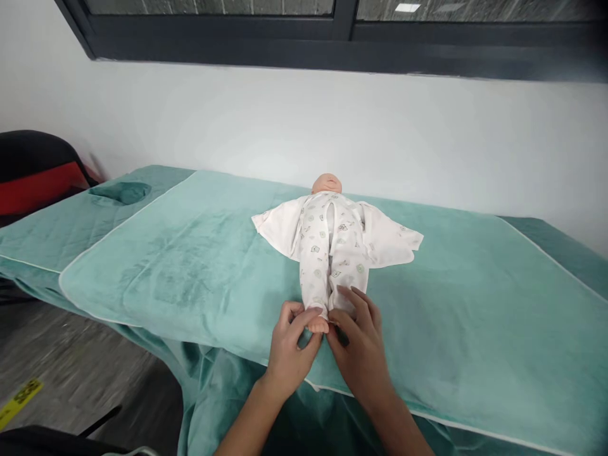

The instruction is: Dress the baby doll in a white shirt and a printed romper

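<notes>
A baby doll [327, 183] lies on its back on the green bed cover, head toward the wall. White printed baby clothes [335, 237] cover its body and legs, with white fabric spread out wide on both sides. At the hem of one trouser leg [314, 278], my left hand [293, 345] pinches the cloth just above a bare doll foot [318, 325]. My right hand [358, 339] has its fingers bent over the bottom of the other trouser leg [349, 275], gripping the cuff. That leg's foot is hidden behind my fingers.
The massage bed's green cover [190, 253] has a white-piped edge and a face hole [121, 192] at the left. Behind it rises a white wall [228, 120] below a dark window frame [213, 41]. A black and red chair [40, 174] stands at far left.
</notes>
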`<state>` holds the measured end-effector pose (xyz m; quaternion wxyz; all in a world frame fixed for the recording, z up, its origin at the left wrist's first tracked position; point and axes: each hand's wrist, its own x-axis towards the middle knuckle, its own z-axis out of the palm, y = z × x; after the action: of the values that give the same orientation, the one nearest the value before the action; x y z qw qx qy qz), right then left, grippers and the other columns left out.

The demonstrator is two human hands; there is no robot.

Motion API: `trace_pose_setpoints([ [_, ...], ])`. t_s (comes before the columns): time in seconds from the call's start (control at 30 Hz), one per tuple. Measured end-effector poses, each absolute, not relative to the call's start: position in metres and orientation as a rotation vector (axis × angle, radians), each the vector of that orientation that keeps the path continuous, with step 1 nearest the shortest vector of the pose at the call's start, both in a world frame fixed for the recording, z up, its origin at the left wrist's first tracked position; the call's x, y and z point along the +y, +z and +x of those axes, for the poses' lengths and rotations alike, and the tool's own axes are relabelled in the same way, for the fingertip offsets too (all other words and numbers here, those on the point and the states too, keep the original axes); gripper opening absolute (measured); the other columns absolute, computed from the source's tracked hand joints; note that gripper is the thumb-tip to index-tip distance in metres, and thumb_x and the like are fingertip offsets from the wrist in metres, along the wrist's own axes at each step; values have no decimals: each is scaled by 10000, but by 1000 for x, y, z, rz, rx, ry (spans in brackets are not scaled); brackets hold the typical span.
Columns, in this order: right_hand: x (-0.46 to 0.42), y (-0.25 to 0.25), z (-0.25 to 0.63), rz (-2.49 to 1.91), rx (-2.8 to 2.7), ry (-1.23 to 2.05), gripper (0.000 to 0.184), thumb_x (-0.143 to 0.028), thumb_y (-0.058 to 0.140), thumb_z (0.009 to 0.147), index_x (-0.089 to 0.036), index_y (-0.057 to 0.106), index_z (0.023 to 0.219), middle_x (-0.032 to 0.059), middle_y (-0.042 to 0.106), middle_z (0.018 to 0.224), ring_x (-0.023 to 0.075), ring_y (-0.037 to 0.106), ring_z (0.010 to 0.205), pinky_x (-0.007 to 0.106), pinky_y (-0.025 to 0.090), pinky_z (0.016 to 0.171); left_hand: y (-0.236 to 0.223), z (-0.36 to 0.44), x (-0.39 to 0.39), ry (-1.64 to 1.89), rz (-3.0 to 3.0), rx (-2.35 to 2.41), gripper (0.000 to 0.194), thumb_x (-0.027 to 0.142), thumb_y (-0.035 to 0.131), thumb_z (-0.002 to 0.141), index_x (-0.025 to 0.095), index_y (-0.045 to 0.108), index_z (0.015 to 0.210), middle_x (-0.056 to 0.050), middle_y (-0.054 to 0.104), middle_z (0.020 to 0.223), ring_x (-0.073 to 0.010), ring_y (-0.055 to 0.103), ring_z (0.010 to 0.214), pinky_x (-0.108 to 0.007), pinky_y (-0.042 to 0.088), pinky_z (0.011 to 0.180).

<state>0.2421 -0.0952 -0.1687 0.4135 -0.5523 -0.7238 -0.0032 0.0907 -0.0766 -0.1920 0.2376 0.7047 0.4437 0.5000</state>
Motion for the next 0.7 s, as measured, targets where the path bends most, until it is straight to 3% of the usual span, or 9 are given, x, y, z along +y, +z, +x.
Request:
trace_pose_setpoints([
  [0.23, -112, -163, 235, -1350, -1834, 121, 123, -185, 582, 864, -294, 597, 920, 78, 498, 1394, 353, 384, 1361, 586, 491, 961, -190, 82, -80, 1412, 1822, 1231, 256, 171, 573, 886, 301, 656, 1091, -28, 562, 930, -166, 602, 848, -315, 539, 759],
  [0.47, -122, -189, 269, -1474, -1664, 175, 413, -229, 489, 925, -333, 497, 1325, 129, 478, 1361, 320, 477, 1265, 585, 479, 980, -203, 82, -88, 1304, 1962, 1304, 334, 198, 590, 896, 310, 588, 1211, -48, 536, 966, -183, 600, 851, -333, 555, 726],
  [0.7, -100, -197, 285, -1583, -1560, 267, 181, -279, 546, 916, -248, 599, 1086, 94, 626, 1059, 273, 579, 995, 459, 489, 863, -178, 103, -89, 1216, 2343, 1267, 454, 272, 649, 867, 289, 526, 1304, -122, 563, 1201, -282, 543, 1127, -485, 493, 935],
])
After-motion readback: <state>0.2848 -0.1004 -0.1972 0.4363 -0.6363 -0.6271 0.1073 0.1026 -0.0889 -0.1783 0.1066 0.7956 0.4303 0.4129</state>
